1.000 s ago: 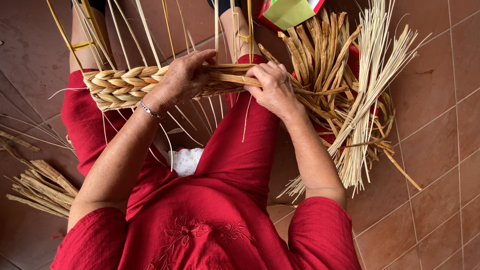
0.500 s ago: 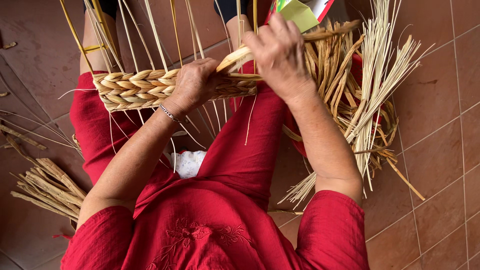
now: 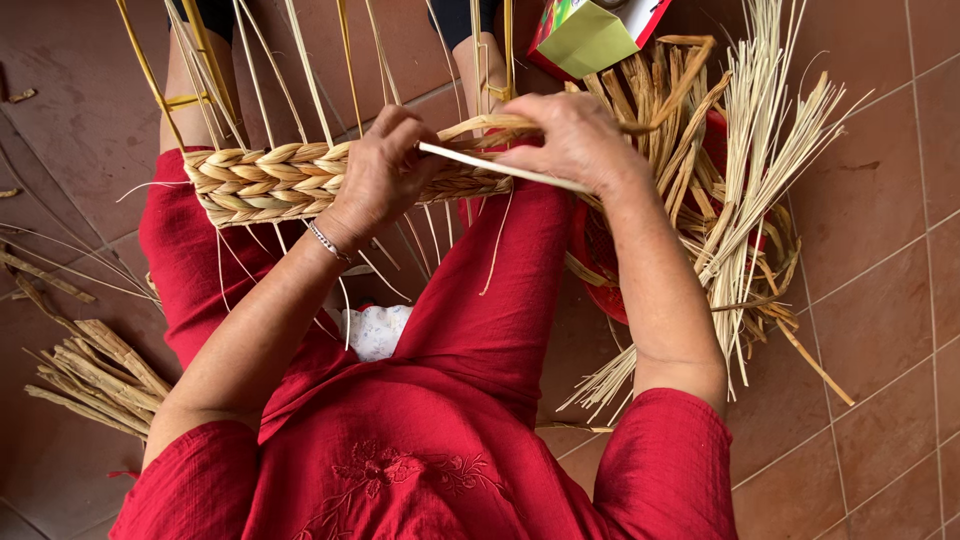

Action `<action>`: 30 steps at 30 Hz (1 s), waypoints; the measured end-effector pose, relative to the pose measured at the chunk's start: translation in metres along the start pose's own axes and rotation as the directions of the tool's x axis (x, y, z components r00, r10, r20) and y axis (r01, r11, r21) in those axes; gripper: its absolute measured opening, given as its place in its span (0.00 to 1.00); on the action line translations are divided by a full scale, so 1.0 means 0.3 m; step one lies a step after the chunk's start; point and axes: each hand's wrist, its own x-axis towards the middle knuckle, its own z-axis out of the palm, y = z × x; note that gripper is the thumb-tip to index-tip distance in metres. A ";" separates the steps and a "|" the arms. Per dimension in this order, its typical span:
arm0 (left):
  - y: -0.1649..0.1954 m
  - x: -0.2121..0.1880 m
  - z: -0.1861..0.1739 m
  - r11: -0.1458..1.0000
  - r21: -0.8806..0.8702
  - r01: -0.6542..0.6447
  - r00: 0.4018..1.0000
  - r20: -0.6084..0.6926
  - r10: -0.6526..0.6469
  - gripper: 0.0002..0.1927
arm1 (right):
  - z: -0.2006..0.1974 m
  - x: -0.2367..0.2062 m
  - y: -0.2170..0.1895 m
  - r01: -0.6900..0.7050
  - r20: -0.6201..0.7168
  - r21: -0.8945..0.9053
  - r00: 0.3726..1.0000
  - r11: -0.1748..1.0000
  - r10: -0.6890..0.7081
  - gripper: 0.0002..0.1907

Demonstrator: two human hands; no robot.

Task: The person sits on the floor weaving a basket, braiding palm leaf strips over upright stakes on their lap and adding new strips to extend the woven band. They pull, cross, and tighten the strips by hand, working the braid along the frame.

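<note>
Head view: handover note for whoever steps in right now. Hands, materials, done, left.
Left hand: gripping the woven band where the braid ends, pinning it on the lap.
Right hand: pinching a pale flat strand that runs across to the left hand.
Materials: loose straw bundle over a red basin at the right; dried strips on the floor at the left.
Done: braid woven on the band's left part.
Left: uprights stand unwoven above the band; the right end looks unfinished.
</note>
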 end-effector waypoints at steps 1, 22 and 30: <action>0.006 -0.013 -0.005 0.998 0.055 -0.020 1.000 0.005 0.020 0.09 | 0.026 0.012 -0.025 -0.101 0.060 0.061 0.993 0.993 0.097 0.18; -0.061 0.026 0.036 0.955 0.182 0.234 0.961 0.104 -0.255 0.15 | 0.335 0.050 -0.021 -0.015 -0.155 -0.012 0.988 1.000 0.013 0.15; -0.092 0.127 0.099 0.893 0.249 0.376 0.920 0.015 -0.391 0.21 | 0.196 -0.100 0.022 -0.471 0.157 0.160 0.880 0.867 0.449 0.14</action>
